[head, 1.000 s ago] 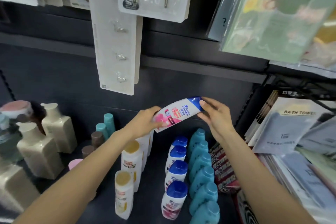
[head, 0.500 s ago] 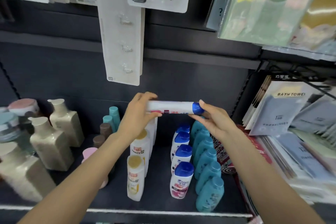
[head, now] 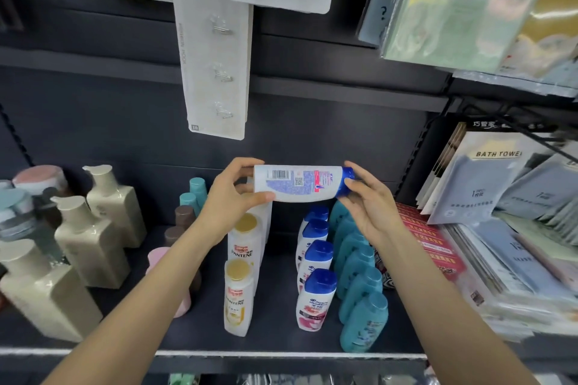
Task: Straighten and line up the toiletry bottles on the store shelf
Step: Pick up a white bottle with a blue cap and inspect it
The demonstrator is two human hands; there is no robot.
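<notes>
A white shampoo bottle (head: 297, 183) with a blue cap lies sideways in the air above the shelf, its barcode label facing me. My left hand (head: 233, 197) grips its base end. My right hand (head: 369, 200) pinches the blue cap end. Below stand rows on the dark shelf (head: 275, 337): white bottles with yellow caps (head: 239, 297), white bottles with blue caps (head: 316, 297) and teal bottles (head: 362, 319).
Beige pump bottles (head: 93, 244) fill the left side. Small teal and brown bottles (head: 187, 206) and a pink one (head: 156, 259) stand behind my left arm. Bath towel packs (head: 500, 184) and red boxes (head: 428, 237) crowd the right. A hook card (head: 215, 50) hangs overhead.
The held bottle has been levelled and rolled, so its back label with the barcode now faces me instead of the pink front. Both hands kept hold of it.
</notes>
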